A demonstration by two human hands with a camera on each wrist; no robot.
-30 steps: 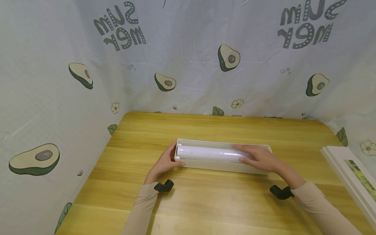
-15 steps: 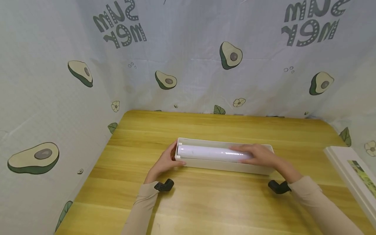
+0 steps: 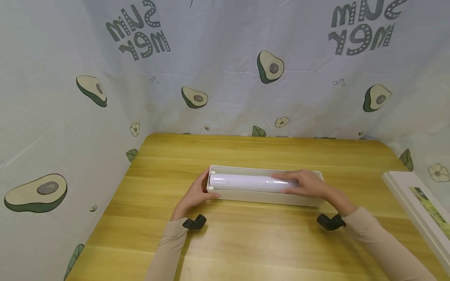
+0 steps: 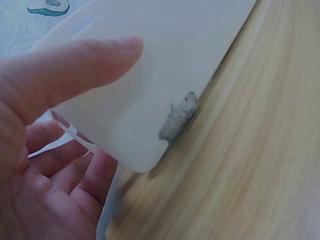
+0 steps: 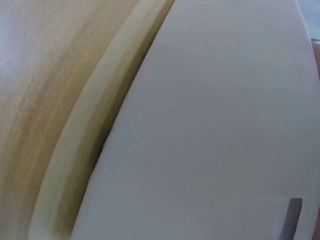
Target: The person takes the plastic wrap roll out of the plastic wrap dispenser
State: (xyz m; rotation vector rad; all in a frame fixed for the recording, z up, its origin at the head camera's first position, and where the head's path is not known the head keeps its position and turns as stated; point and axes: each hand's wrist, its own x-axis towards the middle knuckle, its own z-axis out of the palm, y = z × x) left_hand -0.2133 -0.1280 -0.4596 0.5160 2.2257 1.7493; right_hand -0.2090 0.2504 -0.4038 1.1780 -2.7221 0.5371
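Note:
A long white box (image 3: 267, 197) without a cover lies across the table, holding a shiny whitish roll of cling film (image 3: 242, 182). My left hand (image 3: 194, 196) grips the box's left end; in the left wrist view, the thumb (image 4: 100, 62) presses the box's outer side while the other fingers bend around the end. Over the right part of the roll, my right hand (image 3: 306, 185) holds it between thumb and fingers, covering that end. The right wrist view is mostly filled by the box's plain white side (image 5: 210, 120), with only a sliver of hand at the right edge.
A long white lid-like piece (image 3: 415, 210) with a green and yellow label lies at the table's right edge. The wooden table (image 3: 260, 242) is backed by a curtain (image 3: 225, 58) printed with avocados. Dark wrist-worn pieces sit at both cuffs.
My right hand has shifted slightly left along the roll, and its fingers have drawn in around it. The left hand keeps its grip on the box end. The head view has shifted a little.

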